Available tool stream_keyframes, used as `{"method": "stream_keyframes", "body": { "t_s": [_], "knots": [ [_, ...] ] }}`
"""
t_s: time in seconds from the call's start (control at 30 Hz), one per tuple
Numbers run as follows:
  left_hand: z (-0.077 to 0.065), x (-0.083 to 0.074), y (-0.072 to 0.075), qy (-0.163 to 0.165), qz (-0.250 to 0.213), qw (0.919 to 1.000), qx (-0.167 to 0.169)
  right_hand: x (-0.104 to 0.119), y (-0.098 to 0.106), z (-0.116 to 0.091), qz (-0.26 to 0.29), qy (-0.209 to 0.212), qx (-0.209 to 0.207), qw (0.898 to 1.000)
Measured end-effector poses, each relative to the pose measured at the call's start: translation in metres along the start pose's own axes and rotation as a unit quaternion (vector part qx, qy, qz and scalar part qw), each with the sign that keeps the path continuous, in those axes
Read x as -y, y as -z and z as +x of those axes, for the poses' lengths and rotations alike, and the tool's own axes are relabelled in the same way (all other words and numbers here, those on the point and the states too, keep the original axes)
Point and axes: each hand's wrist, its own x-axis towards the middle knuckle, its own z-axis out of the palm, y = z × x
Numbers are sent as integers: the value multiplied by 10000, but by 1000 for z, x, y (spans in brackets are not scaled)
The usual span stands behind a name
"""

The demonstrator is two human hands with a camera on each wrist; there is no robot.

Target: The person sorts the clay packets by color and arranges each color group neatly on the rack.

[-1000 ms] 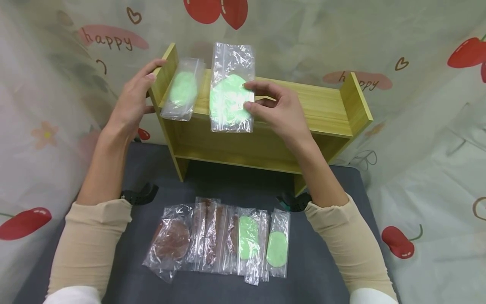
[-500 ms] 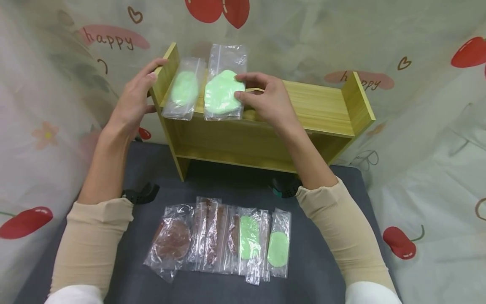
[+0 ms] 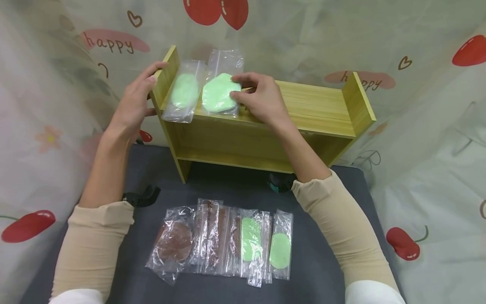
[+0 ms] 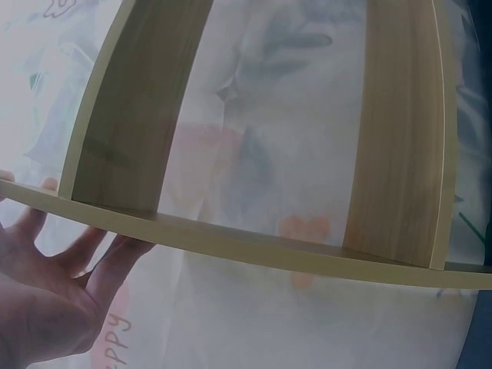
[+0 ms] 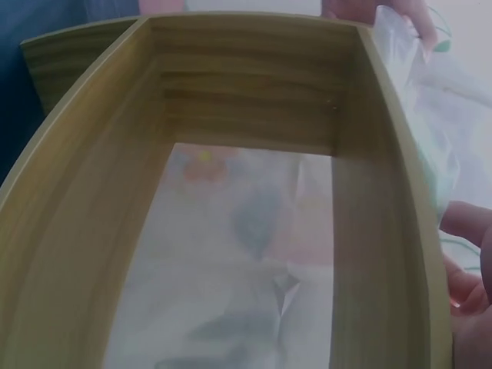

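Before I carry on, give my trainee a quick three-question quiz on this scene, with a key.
1. What does the right grip pinch?
A) a bagged brown piece
B) a bagged green piece
C) the curtain
2. True or false: the left grip touches the right end panel of the wooden shelf.
3. How many green pieces show on the dark table?

Key: 1. B. 2. False; it touches the left end panel. 3. Two.
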Motion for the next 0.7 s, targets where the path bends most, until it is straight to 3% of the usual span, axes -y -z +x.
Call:
{"method": "stream_keyframes", "body": {
  "t_s": [0.3, 0.53, 0.7],
  "knots": [
    [1, 0, 1, 6, 83, 10000, 19, 0, -2, 5, -729, 62, 219, 9971],
    [2, 0, 0, -20, 120, 9999, 25, -1, -2, 4, -1624, 188, 197, 9863],
    [3, 1, -1, -35, 140, 9999, 54, -2, -3, 4, -1730, 248, 128, 9845]
  ]
}}
